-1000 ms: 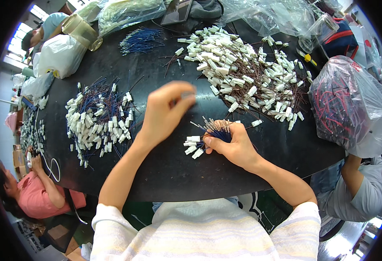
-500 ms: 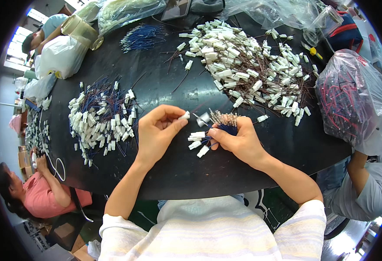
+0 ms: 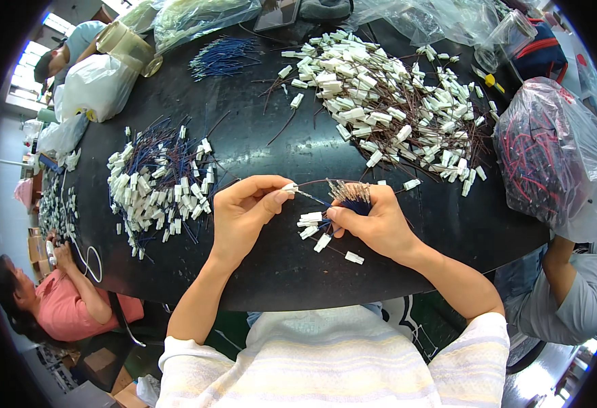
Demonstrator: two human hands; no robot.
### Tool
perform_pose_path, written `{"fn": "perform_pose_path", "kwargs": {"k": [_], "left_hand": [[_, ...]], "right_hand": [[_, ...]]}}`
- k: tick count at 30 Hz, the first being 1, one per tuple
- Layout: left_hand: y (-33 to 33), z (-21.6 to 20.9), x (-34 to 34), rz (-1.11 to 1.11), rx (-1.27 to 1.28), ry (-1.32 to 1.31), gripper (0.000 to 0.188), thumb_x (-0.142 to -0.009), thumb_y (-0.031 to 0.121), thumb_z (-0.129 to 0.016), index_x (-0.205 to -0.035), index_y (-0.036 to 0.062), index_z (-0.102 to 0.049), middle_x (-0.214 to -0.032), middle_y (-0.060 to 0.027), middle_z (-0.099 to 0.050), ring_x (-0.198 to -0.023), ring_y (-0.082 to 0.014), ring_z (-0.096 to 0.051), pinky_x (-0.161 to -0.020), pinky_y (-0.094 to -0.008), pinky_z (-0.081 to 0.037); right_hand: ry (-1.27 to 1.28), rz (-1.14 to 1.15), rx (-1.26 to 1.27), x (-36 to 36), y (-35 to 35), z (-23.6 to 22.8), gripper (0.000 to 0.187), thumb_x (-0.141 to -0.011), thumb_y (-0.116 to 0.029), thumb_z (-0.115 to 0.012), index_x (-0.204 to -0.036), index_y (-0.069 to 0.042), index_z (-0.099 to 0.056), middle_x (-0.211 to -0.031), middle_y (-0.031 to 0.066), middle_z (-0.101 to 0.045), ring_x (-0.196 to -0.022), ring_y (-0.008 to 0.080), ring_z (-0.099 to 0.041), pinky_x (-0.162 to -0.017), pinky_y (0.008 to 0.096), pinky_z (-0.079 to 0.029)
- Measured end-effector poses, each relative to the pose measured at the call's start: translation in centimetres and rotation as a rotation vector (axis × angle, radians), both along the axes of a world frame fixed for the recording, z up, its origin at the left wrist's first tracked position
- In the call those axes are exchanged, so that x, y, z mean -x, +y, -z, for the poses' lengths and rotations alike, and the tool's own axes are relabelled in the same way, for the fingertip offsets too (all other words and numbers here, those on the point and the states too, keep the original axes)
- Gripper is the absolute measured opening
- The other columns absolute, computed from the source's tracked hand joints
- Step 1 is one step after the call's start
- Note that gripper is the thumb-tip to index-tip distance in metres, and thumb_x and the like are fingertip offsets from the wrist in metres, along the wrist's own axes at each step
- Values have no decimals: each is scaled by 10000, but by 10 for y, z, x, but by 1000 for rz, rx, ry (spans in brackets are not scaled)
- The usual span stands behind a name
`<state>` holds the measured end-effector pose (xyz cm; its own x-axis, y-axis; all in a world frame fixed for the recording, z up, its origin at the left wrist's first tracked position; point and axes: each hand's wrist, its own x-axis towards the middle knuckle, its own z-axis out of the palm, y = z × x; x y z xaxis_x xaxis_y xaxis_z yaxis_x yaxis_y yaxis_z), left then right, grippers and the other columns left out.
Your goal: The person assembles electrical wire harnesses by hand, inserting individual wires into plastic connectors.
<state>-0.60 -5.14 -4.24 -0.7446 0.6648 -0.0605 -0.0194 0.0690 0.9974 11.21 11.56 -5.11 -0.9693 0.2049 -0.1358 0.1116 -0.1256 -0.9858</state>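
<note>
Near zone: loose white conn. [image 3: 354, 258] lies on blk. table [image 3: 278, 289], just below R hand [image 3: 383, 221]. R hand grasps blue wire bundle [image 3: 354, 198] btwn thumb & fingers; metal tips point away from wearer, approx. level w/ top of hand. Small grp. of white conns. [image 3: 310, 217] sits immed. L of R thumb.

L hand [image 3: 247, 211] pinches work conn. [image 3: 289, 189] btwn thumb & fingertips, in front of wearer, L of bundle. Single blue wire [image 3: 320, 200] w/ metal end extends from R hand toward work conn.; whether end is inserted: cannot tell. Thin dk. wire [image 3: 315, 181] arcs from work conn. to top of bundle.

Mid zone: L pile [image 3: 166, 187], white conns. w/ blue & dk. wires, is beyond L forearm. R pile [image 3: 380, 95], larger, white conns. w/ brown wires, is beyond both hands. Clear bag [image 3: 540, 146] w/ red & dk. wires stands R of R pile.

Far zone: flat bunch of blue wires [image 3: 225, 58] on table, upper L of R pile; yellow-handled tool [image 3: 490, 80] near R pile; white plastic bag [image 3: 97, 85] at far L.
</note>
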Motion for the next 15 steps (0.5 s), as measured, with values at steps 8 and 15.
{"fn": "perform_pose_path", "kwargs": {"k": [8, 15], "left_hand": [[-1, -4, 1, 21, 23, -18, 166, -805, 18, -627, -958, -45, -634, -832, -50, -632, -716, -59, -545, -622, -167, -426], [-2, -1, 3, 112, -42, 276, 152, -762, -33, -637, -914, -39, -643, -773, -54, -610, -666, -74, -538, -572, -182, -403]], "right_hand": [[-14, -9, -9, 0, 2, 0, 104, -783, -72, -597, -800, 28, -620, -657, 26, -609, -564, 76, -566, -521, 222, -461], [-45, 58, -37, 0, -1, 1, 78, -803, -60, -595, -815, 17, -591, -638, 35, -595, -588, 79, -566, -563, 215, -443]]}}
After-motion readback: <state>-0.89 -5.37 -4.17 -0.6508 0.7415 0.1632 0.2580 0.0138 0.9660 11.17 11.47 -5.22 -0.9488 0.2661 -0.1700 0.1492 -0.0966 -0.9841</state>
